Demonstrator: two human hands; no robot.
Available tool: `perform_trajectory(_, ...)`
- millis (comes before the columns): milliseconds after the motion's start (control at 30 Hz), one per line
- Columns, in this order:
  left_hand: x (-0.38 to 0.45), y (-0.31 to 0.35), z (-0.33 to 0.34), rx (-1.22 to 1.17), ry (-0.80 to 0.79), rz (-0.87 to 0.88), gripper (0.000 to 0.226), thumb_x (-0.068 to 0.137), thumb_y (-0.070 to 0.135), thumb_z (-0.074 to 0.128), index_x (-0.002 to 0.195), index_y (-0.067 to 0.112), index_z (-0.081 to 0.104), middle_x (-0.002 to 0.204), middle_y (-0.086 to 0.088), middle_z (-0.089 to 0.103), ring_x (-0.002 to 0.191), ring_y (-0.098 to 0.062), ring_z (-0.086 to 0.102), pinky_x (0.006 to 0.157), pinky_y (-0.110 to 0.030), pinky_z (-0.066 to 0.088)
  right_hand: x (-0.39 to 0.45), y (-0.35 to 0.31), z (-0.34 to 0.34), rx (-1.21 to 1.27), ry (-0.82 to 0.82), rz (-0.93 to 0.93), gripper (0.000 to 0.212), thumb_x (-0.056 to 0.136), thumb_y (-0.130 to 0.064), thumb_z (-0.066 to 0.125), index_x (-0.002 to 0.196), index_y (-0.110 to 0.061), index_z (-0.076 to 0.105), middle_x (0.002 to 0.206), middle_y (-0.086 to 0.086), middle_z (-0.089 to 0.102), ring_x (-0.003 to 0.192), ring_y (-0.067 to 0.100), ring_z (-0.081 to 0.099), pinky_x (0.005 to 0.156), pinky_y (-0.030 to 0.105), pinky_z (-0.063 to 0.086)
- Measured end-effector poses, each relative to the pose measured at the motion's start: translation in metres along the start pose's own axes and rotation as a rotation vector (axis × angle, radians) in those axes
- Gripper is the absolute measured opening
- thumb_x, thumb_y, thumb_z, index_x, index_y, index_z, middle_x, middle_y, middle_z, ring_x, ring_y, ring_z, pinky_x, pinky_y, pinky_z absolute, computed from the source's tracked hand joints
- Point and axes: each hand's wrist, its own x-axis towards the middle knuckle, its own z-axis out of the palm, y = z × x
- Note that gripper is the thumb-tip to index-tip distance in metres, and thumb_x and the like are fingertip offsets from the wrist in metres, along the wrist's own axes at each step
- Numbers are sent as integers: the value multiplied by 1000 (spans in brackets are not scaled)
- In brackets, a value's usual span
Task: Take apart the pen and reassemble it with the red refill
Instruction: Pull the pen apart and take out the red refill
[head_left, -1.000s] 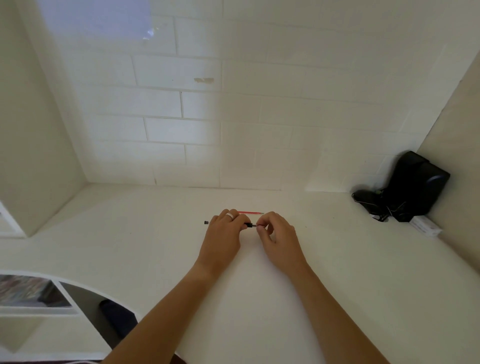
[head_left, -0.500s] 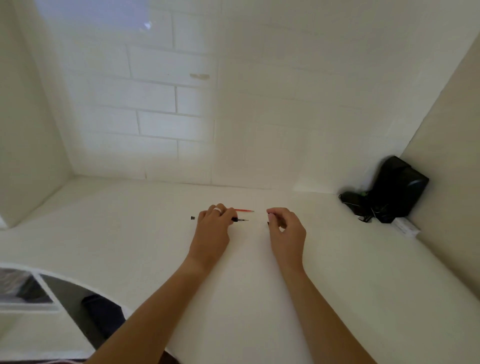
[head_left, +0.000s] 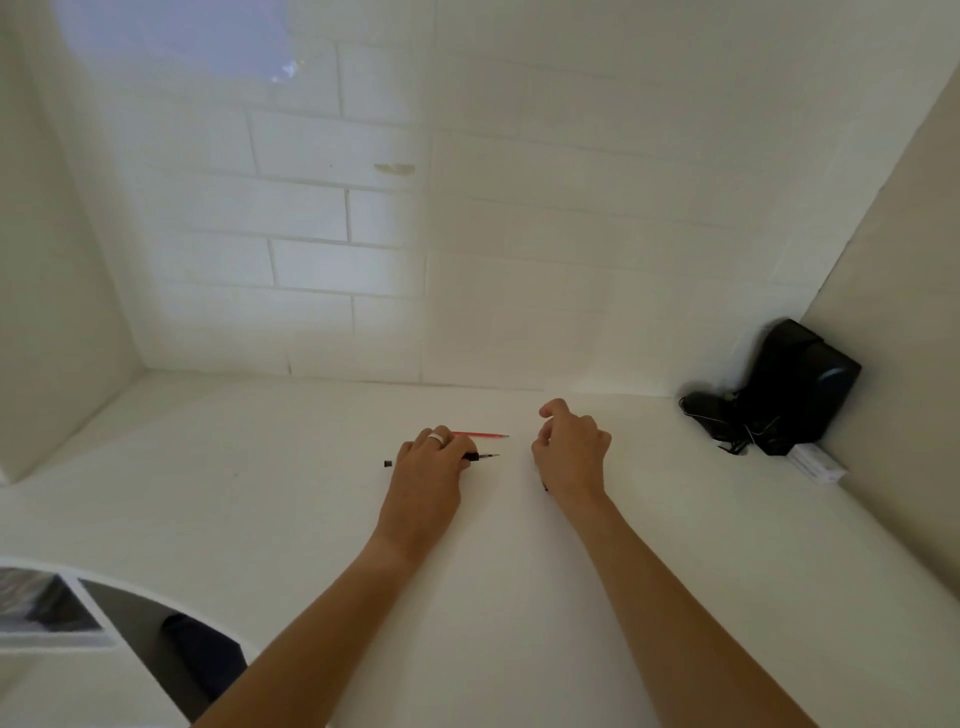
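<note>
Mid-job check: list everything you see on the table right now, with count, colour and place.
Pen: one, black, under the left hand, tip pointing right, its end showing at the hand's left.
Red refill: one, on the table just beyond the pen.
Small dark piece: one, by the right wrist; too small to identify.
Black device: one, with cables, far right corner.
White box: one, beside the device.
Table: white.
Left hand: on the pen, wearing a ring.
Right hand: curled, apart from the pen.

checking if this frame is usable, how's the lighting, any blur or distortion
Head view: soft, dim, even light, with a pale bluish patch on the brick wall top left; wide-angle lens bends the wall lines and stretches the forearms; no glare; left hand and pen reasonably sharp, though the pen parts are tiny.
</note>
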Motion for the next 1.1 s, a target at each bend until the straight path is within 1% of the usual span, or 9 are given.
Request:
perform_trajectory(133,1,-1,1,-6,-2,-5,22,89,0,56,94,20,65,91,5,59,90,-17,52,80,-28,34,4,2,6,-95,-28,-44,37,85,-3,57,118,-20,58,87,-6,71,93,20,57,81,31,23)
perform_trajectory(233,2,-1,1,-11,-6,-4,22,90,1,55,95,20,66,91,5,59,90,-16,52,81,-27,34,4,4,8,-60,-27,-41,34,85,-4,57,116,-20,59,90,-5,70,94,20,60,82,31,24)
perform_trajectory(433,1,0,-2,-21,-6,4,23,91,1,53,96,20,65,90,6,58,90,-16,51,82,-30,37,6,4,-1,19,-97,-2,28,87,-10,58,111,-22,63,93,-7,63,96,17,62,84,31,23)
perform_trajectory(567,2,1,-2,-18,-2,3,24,90,1,54,96,20,66,89,5,58,89,-17,52,82,-30,37,-2,-2,-15,1,-21,-108,18,89,-16,60,100,-27,68,99,-7,63,94,15,58,83,30,25)
perform_trajectory(667,1,2,-3,-18,7,19,23,89,1,55,96,20,66,88,5,58,88,-17,51,79,-29,35,-17,-10,-21,98,-15,-281,13,90,-20,60,94,-29,69,94,-10,65,88,13,56,81,31,36)
perform_trajectory(767,1,4,-6,-26,10,37,24,86,1,56,96,21,65,88,5,58,87,-16,50,77,-27,32,-30,-15,-18,93,-70,-404,10,92,-26,62,97,-29,70,94,-10,68,88,14,56,80,34,46)
perform_trajectory(900,0,4,-6,-21,9,56,27,82,0,59,95,23,65,89,7,57,86,-15,51,77,-26,31,-36,-17,-11,118,-64,-386,3,91,-24,67,90,-25,70,87,-8,66,81,15,54,78,36,48)
perform_trajectory(1033,0,4,-7,-8,20,79,28,81,1,60,95,24,65,89,7,58,85,-15,51,79,-27,34,-37,-16,-11,128,-87,-389,3,91,-22,66,89,-23,68,85,-7,64,79,13,50,76,31,44)
perform_trajectory(1100,0,4,-5,18,45,63,29,79,-2,62,94,23,65,88,7,58,84,-15,51,77,-26,33,-35,-13,-13,104,-81,-392,6,91,-18,66,87,-22,67,84,-7,62,78,14,48,74,31,43)
